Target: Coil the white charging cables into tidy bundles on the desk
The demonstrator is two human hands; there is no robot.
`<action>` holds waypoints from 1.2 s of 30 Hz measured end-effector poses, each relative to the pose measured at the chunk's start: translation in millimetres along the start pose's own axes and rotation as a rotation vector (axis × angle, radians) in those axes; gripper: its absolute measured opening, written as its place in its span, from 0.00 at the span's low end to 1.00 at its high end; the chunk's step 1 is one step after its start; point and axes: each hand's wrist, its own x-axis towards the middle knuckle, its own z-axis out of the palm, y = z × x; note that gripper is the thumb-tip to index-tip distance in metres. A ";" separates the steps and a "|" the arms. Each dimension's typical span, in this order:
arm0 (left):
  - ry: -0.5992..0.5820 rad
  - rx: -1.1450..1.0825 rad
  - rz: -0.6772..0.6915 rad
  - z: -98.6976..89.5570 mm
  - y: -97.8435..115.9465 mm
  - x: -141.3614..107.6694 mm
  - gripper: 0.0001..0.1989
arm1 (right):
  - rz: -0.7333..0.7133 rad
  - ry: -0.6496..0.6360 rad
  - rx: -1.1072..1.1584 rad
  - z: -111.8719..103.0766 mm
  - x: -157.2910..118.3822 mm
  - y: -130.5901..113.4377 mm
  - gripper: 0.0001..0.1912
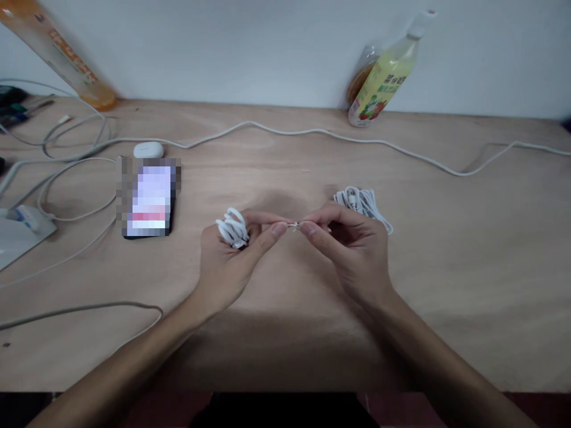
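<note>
My left hand is closed, with a white coiled cable tucked between its thumb and palm. Its thumb and index fingertips also pinch one end of a short, thin, whitish tie. The other end sits in the pinch of my right hand, so the two hands' fingertips almost meet over the table. Just beyond the right hand's knuckles lies a bundle of white cable, partly covered by that hand. The remaining fingers of both hands are curled and mostly hidden.
A phone and a white earbud case lie to the left, near loose cables and a white power strip. One long white cable crosses the wooden table. Two bottles stand by the wall.
</note>
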 end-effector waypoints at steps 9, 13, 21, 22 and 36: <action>-0.062 -0.087 -0.037 -0.5 -3.4 1.0 0.06 | -0.024 -0.004 -0.011 -0.4 -0.4 -0.8 0.04; -0.062 -0.057 -0.031 0.0 -1.6 0.9 0.04 | -0.097 0.006 -0.063 0.4 -2.7 -1.9 0.05; -0.036 0.019 0.026 -1.3 -2.0 -1.1 0.07 | -0.283 -0.010 -0.188 -0.6 -5.0 -0.4 0.07; -0.033 0.032 0.030 -1.4 -1.7 -1.2 0.07 | -0.290 -0.014 -0.204 -1.0 -5.2 -0.6 0.07; -0.048 0.065 -0.017 -1.2 0.2 -0.5 0.09 | -0.160 -0.137 -0.245 -6.6 0.7 -2.2 0.05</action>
